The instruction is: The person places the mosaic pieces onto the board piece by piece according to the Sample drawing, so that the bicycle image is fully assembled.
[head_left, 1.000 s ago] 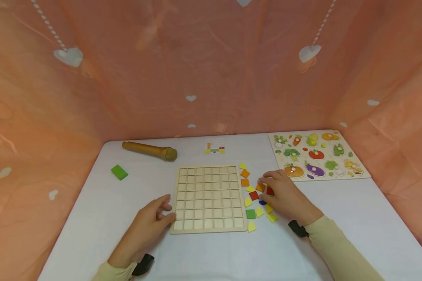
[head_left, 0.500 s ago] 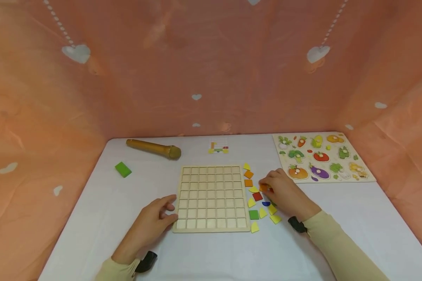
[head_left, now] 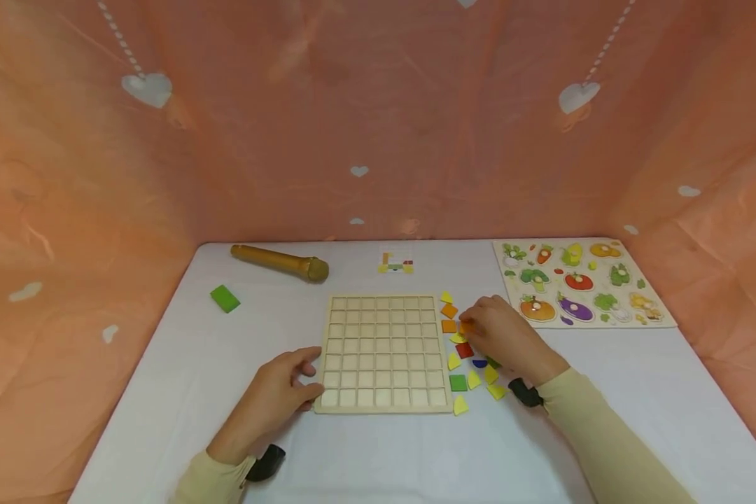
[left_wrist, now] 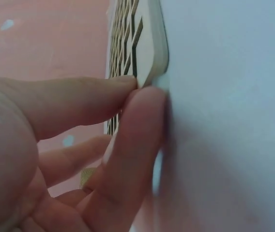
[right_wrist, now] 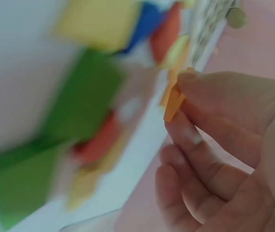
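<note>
My left hand (head_left: 271, 393) is at the left edge of a square wooden grid board (head_left: 384, 410), its thumb and a finger pinching the rim near a corner in the left wrist view. Every cell of the board that shows is bare. To its right, my right hand (head_left: 510, 336) pinches an orange tile (right_wrist: 174, 102) between thumb and fingertip, over the scattered tiles. Near it lie another orange tile (head_left: 449, 326), a red tile (head_left: 464, 350), a blue half-round piece (head_left: 479, 363) and several yellow pieces (head_left: 454, 361). Green tiles (right_wrist: 82, 92) look blurred in the right wrist view.
A small printed pattern card (head_left: 395, 263) lies behind the board. At the back left are a gold microphone (head_left: 280, 262) and a green block (head_left: 225, 299). A vegetable puzzle board (head_left: 579, 281) occupies the back right. Peach-coloured cloth (head_left: 378, 126) hangs around the table.
My right hand has taken up an orange tile from the scattered tiles and moved it slightly left, towards the board. The left hand stays at the board's edge. The head view has shifted a little.
</note>
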### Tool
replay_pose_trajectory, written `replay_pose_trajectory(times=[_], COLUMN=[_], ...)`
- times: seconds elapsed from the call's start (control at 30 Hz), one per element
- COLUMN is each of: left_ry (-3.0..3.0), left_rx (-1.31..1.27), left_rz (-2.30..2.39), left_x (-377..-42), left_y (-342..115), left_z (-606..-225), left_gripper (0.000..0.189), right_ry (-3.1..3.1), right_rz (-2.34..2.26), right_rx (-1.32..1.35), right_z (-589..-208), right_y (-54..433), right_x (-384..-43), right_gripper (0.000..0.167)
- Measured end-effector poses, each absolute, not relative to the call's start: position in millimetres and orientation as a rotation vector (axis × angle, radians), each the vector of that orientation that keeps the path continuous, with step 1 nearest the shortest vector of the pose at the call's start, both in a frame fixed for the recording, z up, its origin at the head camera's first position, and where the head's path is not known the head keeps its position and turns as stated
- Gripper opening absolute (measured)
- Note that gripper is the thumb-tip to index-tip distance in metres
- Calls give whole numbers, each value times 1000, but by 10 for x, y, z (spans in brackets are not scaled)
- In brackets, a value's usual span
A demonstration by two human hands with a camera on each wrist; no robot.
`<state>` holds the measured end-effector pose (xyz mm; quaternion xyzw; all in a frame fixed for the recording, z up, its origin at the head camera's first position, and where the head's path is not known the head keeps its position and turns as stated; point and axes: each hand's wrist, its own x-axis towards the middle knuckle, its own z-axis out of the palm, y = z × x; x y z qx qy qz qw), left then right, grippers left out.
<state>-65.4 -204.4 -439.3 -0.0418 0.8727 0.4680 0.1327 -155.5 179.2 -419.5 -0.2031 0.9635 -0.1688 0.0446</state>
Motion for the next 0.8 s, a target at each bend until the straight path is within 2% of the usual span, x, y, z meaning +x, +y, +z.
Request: replay_pose_trajectory(times=[0.17, 0.43, 0.8], left_ry=[2485, 2339, 2234], left_rx=[-36, -49, -103], left_rz=[1285, 1336, 1393], left_x=[-793, -895, -961], left_y=[-2103, -2184, -2121], left_z=[-4338, -4312, -4287], left_gripper=[73, 91, 96], right_ry=[2923, 2819, 2731], right_rz=[-585, -687, -800], right_rx=[-734, -905, -908], right_z=[-4085, -4049, -4236], right_y=[1466, 760, 170], right_x=[-1646, -1732, -1758], right_gripper=[25, 27, 28])
